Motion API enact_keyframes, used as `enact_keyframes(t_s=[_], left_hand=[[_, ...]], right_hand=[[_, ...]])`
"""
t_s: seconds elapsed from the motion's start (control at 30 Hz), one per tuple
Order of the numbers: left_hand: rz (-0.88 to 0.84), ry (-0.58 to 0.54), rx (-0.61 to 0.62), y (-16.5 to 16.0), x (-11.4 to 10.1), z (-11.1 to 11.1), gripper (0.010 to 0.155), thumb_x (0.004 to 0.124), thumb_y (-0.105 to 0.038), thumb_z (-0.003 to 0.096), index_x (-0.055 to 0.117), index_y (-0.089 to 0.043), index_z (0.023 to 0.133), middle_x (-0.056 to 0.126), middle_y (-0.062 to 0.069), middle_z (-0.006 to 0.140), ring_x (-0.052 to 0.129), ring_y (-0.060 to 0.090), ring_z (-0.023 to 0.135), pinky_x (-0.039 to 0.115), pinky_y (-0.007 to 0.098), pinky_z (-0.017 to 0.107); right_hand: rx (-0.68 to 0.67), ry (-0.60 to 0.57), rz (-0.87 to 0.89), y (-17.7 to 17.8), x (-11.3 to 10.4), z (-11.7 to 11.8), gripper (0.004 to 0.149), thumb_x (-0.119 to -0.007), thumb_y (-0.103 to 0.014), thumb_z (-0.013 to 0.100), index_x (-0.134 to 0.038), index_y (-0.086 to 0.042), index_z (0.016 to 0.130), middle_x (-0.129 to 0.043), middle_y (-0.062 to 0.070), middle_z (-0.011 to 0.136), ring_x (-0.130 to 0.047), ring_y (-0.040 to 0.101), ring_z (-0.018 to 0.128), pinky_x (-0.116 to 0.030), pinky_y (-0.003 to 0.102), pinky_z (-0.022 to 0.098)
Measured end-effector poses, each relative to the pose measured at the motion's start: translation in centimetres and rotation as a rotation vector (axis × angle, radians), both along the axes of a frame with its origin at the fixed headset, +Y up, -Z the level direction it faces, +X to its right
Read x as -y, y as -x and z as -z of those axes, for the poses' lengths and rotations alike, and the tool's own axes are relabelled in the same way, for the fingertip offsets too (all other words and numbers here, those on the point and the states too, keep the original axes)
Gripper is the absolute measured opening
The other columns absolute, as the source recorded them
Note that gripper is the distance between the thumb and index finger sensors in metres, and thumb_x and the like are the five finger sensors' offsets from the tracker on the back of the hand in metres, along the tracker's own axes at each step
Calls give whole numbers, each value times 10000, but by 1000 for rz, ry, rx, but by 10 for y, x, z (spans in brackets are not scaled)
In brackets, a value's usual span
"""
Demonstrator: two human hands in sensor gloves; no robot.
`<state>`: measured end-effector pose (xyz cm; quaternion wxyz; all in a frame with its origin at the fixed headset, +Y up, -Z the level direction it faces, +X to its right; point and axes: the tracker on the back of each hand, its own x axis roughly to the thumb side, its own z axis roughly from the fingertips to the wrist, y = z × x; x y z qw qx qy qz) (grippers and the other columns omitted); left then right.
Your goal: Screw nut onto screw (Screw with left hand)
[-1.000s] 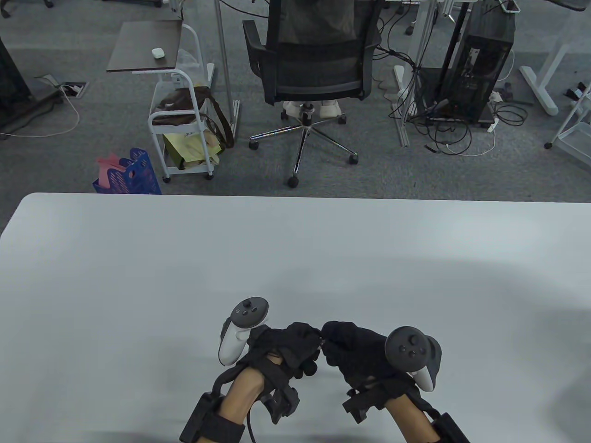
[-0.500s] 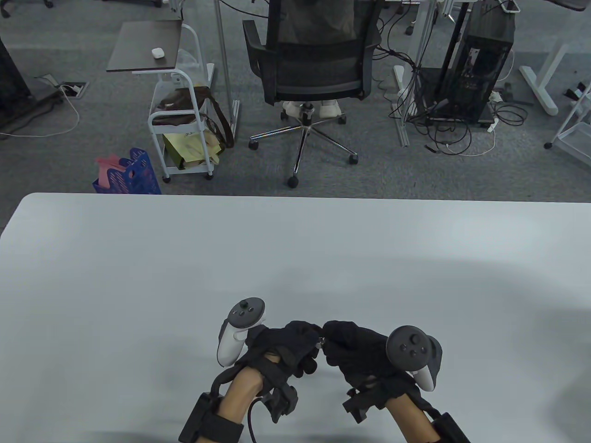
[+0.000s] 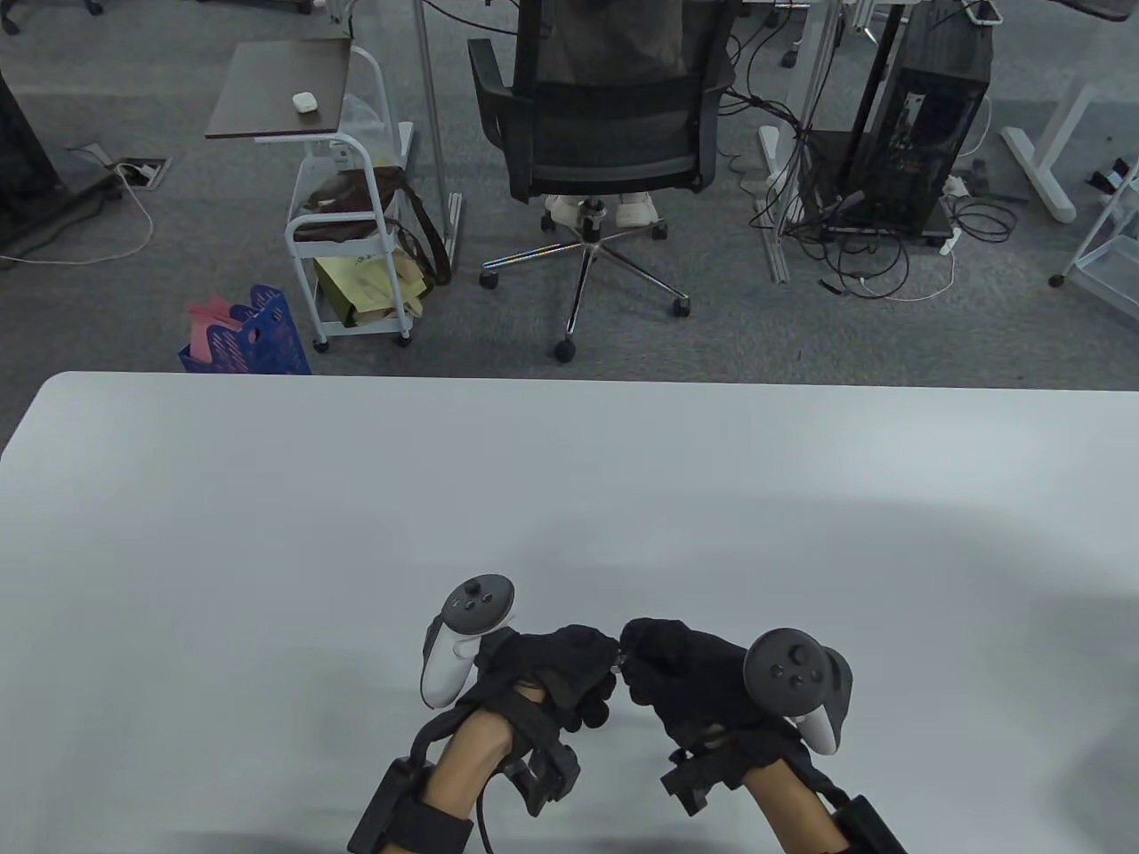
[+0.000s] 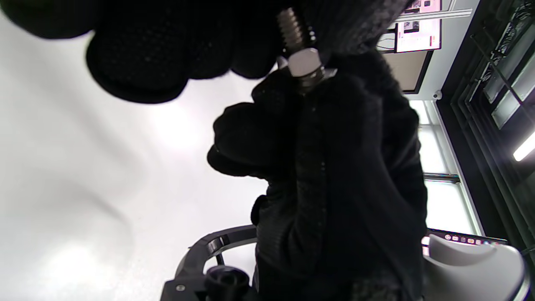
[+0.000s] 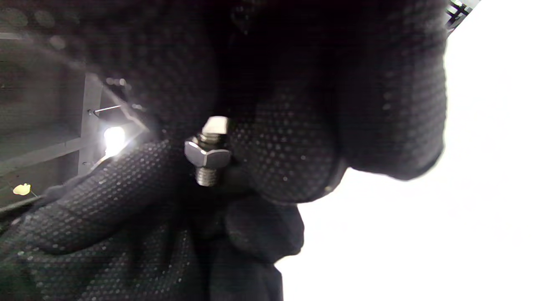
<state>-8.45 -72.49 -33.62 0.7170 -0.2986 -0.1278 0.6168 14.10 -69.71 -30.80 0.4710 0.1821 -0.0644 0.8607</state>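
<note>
two hands in black sensor gloves meet low over the near middle of a pale grey tabletop (image 3: 267,534), fingertips touching around a small piece of metal. the left hand (image 3: 556,667) and the right hand (image 3: 681,680) each carry one tracker strapped to the back.

between them is one silver threaded steel screw (image 4: 292,29), with one silver hexagonal steel nut (image 4: 305,62) already sitting partway along its thread. in the right wrist view the nut (image 5: 207,154) has a short stub of thread showing below it and another bit of metal above it. both hands have fingers pressed together in a pinch around this joined pair. which hand holds the screw and which the nut cannot be told from these views, as the gloves cover most of the metal.

the step in hand looks like the turning itself. to do it well, i would judge that one hand should keep its part dead still while the left twists in short turns, re-gripping between them. the two parts should stay in line so the thread does not bind, and close over the tabletop in case one slips.

counted: two hands, two trackers, one screw, one nut, one tabletop.
</note>
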Motion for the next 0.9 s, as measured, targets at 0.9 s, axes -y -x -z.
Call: enact_keyframes(t_s=[0.9], left_hand=[[-12, -6, 34, -1, -3, -2, 552, 707, -360, 465, 662, -47, 917, 766, 254, 819, 889, 431, 551, 716, 555, 417]], right_hand=[[-1, 1, 11, 0, 0, 0, 452, -954, -312, 331, -862, -177, 752, -1017, 68, 651, -1147, 230, 362, -1018, 381, 271]])
